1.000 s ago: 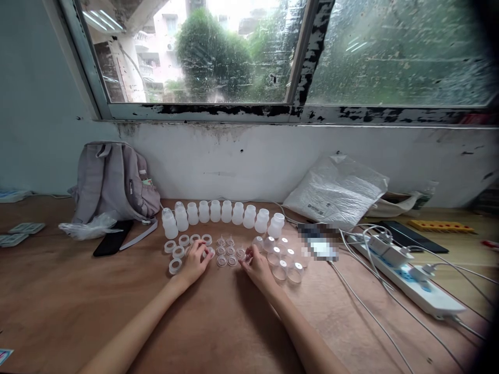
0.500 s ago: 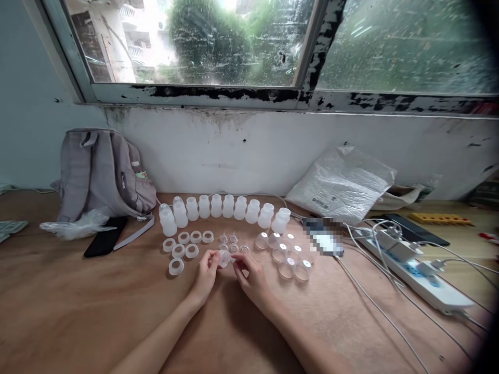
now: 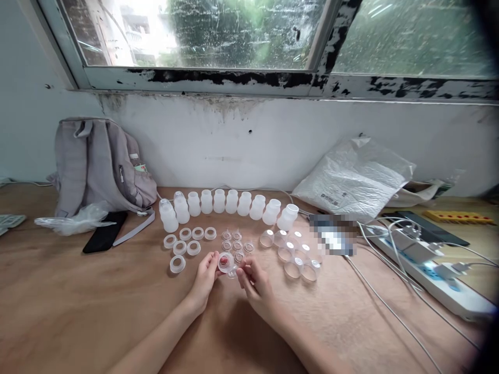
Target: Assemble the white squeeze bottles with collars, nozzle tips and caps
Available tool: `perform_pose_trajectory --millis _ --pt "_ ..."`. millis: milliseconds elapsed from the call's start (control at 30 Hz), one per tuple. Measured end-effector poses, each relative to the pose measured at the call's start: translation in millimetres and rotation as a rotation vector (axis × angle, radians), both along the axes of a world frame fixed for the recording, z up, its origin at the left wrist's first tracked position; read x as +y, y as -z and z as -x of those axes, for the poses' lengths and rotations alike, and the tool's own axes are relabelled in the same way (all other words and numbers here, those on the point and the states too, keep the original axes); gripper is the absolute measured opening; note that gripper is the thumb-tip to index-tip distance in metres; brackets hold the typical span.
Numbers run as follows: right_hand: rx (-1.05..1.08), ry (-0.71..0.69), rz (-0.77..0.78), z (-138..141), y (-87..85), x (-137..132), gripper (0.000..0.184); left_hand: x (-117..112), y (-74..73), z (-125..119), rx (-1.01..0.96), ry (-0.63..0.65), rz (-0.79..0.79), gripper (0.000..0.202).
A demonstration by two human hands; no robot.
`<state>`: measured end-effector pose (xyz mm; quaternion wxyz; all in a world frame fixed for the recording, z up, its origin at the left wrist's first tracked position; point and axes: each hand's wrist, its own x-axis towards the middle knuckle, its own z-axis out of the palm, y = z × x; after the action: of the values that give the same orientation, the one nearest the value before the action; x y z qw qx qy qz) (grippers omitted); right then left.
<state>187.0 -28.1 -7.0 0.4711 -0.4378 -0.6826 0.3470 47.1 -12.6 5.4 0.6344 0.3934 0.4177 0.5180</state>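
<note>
My left hand (image 3: 205, 283) pinches a translucent screw ring (image 3: 230, 256) by its left edge, its opening turned towards me. My right hand (image 3: 258, 283) is closed at the fingertips on a clear bottle teat (image 3: 233, 273), close against the ring's lower right; whether the teat is inside the ring cannot be made out. Just beyond my hands lie several clear teats (image 3: 248, 246). Loose screw rings (image 3: 178, 264) lie to the left, and clear domed caps (image 3: 292, 269) with white dots to the right. Frosted baby bottles (image 3: 231, 201) stand in an arc behind; the two leftmost have tops on.
A grey backpack (image 3: 97, 166), a plastic bag (image 3: 78, 221) and a black phone-like slab (image 3: 104, 232) are at the left. At the right are a blurred-out device (image 3: 333, 234), a power strip (image 3: 440, 283) with cables, and a silvery packing bag (image 3: 354, 179) against the wall.
The ring has tilted so that its opening now faces me, and the teat has shifted lower beside it. My right hand has moved slightly right and down. The camera view has shifted slightly.
</note>
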Motion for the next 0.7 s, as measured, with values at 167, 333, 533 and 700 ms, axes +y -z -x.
perform_pose_trajectory --millis 167,333,533,700 --pt "0.047 -0.076 0.110 4 -7.4 -1 0.013 -4 -0.4 -1 0.006 0.045 0.035 0.030" --pt "-0.001 0.035 0.090 3 -10.3 5 0.013 -6 0.3 -2 -0.013 0.109 0.061 0.029" --pt "-0.147 0.152 0.021 -1 -7.4 9 0.010 -8 3.1 -5 0.072 0.150 -0.015 0.033" --pt "-0.192 0.119 0.031 -3 -9.3 10 0.014 -9 4.3 -5 0.083 0.172 -0.055 0.035"
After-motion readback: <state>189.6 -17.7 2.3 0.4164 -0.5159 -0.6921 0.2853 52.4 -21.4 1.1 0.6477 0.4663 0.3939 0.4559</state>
